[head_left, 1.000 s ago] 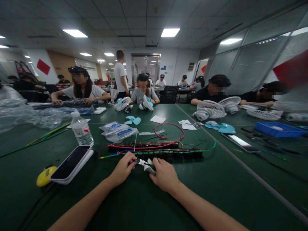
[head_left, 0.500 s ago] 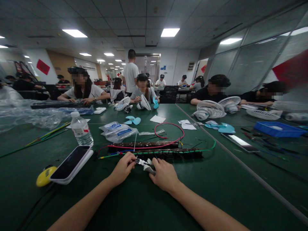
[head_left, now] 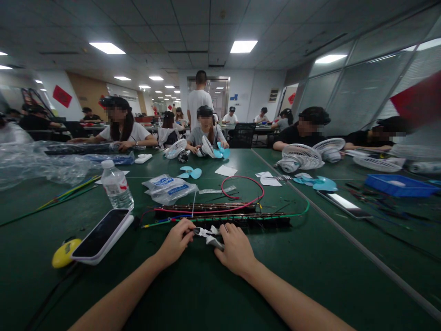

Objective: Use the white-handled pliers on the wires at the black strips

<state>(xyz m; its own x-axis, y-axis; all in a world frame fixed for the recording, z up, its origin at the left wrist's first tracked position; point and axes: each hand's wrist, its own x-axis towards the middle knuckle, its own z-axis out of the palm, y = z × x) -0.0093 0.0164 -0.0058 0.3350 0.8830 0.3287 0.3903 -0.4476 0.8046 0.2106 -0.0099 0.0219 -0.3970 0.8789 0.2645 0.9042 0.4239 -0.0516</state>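
Note:
My right hand [head_left: 237, 247] is wrapped round the grey handles of a pair of pliers [head_left: 212, 241], whose jaws point left. At those jaws my left hand [head_left: 179, 241] has thumb and fingers pinched together; what lies between them is too small to make out. Just beyond both hands, two long dark strips [head_left: 241, 220] run side by side across the table. Along them lie a red wire [head_left: 220, 210], a green wire [head_left: 303, 210] and a short blue one. A white cable tie [head_left: 194, 203] sticks up from the strips.
Left of my hands are a phone [head_left: 101, 235], a yellow object [head_left: 65, 253] and a water bottle [head_left: 117, 186]. Plastic bags [head_left: 168, 188] lie behind the strips. Rightward are another phone [head_left: 342, 204], a blue tray [head_left: 399, 185] and fan parts [head_left: 299, 157]. Several people sit around the table.
My hands and the pliers have hardly moved. Across the table, a person's blue fan blade has come down beside the white fan guard. A standing person behind has shifted right.

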